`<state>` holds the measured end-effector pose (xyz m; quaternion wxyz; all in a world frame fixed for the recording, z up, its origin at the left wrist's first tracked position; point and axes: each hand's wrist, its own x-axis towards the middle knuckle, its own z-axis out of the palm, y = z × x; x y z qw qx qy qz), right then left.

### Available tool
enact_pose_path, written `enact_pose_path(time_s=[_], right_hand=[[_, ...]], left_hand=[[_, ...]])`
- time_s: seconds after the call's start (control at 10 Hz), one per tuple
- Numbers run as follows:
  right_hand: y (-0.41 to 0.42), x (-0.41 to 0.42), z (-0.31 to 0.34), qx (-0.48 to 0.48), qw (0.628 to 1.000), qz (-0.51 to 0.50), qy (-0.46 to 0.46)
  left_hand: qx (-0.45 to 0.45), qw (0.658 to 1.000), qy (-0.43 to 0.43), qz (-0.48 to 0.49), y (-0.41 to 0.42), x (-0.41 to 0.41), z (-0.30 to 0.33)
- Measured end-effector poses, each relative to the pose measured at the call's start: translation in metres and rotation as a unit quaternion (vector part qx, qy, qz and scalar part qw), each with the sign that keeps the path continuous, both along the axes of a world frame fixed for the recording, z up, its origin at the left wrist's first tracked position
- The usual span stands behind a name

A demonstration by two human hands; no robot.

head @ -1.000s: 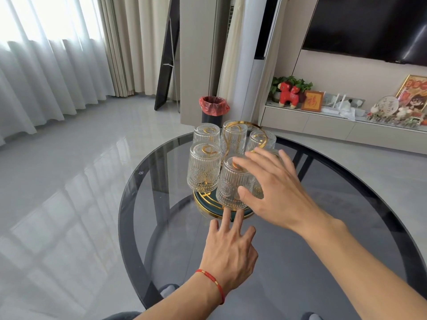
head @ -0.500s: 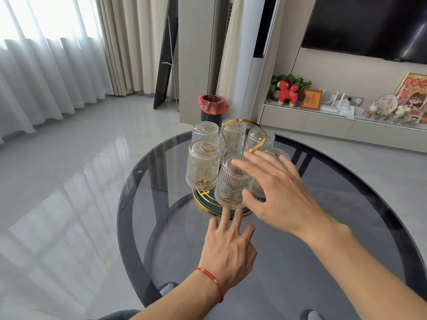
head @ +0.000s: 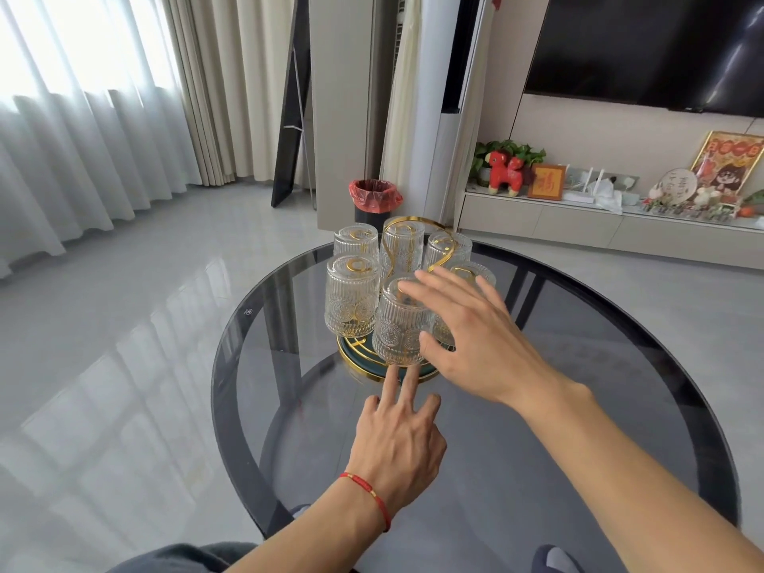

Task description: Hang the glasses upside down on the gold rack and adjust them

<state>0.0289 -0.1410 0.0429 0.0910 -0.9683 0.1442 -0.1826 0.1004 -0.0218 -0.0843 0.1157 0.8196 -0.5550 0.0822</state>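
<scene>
The gold rack point(head: 345, 354) stands on a round dark glass table point(head: 587, 411), with its gold loop handle point(head: 417, 220) at the top. Several ribbed clear glasses hang upside down on it. The nearest glass point(head: 395, 330) sits at the front. My right hand point(head: 475, 337) is spread over that glass, fingers across its upturned bottom and thumb against its lower side. My left hand point(head: 399, 444) lies on the table, two fingers stretched out to the rack's base rim. Another glass point(head: 351, 301) hangs at the front left.
A black bin with a red liner point(head: 374, 200) stands on the floor behind the table. A low cabinet point(head: 578, 227) with ornaments runs along the right wall under a dark screen. Curtains hang at the left.
Both hands keep nearly the same pose at the rack. Only the view has shifted slightly.
</scene>
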Motion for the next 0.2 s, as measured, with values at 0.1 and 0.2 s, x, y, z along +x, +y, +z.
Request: enact_pose_path(time_s=[0.1,0.2], right_hand=[[0.012,-0.016,0.007,0.051,0.997,0.013,-0.062],[0.021,-0.049,0.014,0.144,0.976,0.013,-0.163]], left_hand=[[-0.016,0.999,0.049,0.006,0.015,-0.011,0.015],[-0.155,0.979,0.133,-0.002,0.043,-0.020,0.032]])
